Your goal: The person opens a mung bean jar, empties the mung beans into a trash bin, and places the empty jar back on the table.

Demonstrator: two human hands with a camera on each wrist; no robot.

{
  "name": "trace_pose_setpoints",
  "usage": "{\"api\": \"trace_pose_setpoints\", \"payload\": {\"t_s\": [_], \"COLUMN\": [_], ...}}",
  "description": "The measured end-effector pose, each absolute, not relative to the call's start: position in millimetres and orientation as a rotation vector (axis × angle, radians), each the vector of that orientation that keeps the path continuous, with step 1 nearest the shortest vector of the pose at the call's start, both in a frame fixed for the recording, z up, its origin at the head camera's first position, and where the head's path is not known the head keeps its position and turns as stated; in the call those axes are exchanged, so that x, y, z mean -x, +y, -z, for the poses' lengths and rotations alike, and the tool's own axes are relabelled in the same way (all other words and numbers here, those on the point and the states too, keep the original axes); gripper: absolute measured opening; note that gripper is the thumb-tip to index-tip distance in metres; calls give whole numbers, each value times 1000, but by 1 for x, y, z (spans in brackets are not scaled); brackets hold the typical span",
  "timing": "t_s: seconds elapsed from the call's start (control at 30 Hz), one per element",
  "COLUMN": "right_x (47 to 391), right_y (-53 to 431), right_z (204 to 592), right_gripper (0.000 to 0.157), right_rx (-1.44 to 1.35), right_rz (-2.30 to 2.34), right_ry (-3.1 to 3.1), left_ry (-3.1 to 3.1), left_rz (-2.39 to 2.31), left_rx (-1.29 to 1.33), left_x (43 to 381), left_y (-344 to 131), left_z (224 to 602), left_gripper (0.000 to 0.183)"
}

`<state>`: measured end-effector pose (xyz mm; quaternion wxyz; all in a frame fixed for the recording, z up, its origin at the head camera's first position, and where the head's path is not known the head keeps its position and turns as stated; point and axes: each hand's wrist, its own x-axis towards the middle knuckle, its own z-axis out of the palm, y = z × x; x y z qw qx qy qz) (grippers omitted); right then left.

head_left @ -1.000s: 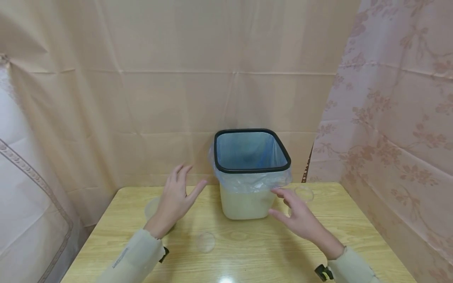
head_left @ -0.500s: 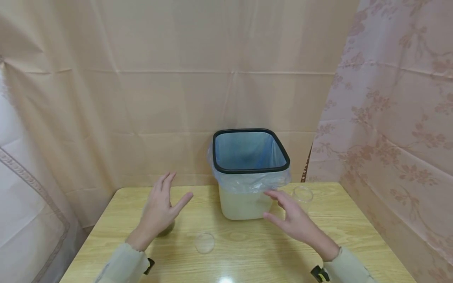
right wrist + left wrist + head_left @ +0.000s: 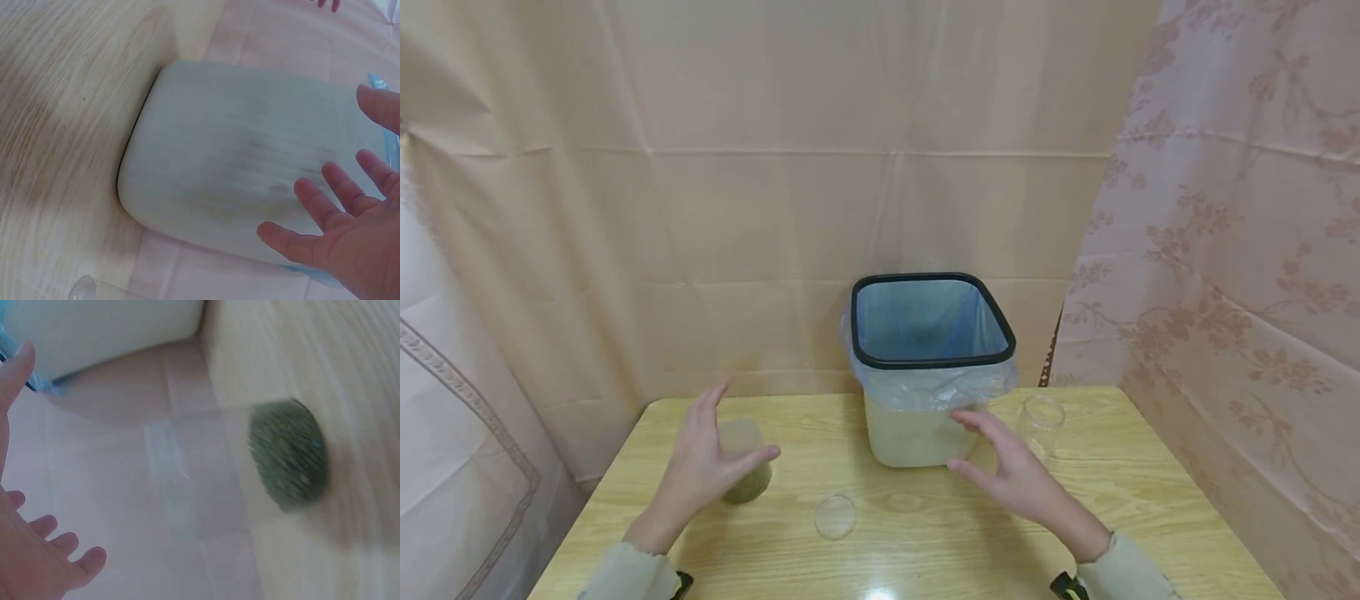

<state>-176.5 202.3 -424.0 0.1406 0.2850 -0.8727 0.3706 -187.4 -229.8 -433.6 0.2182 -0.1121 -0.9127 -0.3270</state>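
Observation:
My left hand hovers with spread fingers beside a clear jar, overlapping its left side in the head view. Dark green, coarse stuff fills the jar's lower part, and the left wrist view shows a gap between fingers and jar. My right hand, fingers apart and holding nothing, is in front of the lower right of a cream trash can. A bluish plastic bag lines the can and folds over its outside, held by a black rim ring.
Flat on the wooden table lies a clear round disc, like a lid. A second clear jar stands right of the can, partly behind my right hand. Beige curtain hangs behind the table, floral cloth on the right.
My left hand has moved left and nearer, away from the can, uncovering the jar with green stuff. My right hand has shifted slightly left, revealing more of the other jar.

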Motion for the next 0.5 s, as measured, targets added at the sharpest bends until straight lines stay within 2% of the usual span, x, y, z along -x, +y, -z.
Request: {"api": "trace_pose_setpoints", "payload": {"t_s": [0.5], "right_x": [176], "right_y": [201], "right_z": [429], "right_gripper": [58], "right_rx": [-818], "right_rz": [-1167], "right_ry": [-2562], "left_ry": [-2615], "left_rz": [1082], "left_rx": [310], "left_x": [188], "left_y": [-273], "left_z": [479], "left_gripper": [139]}}
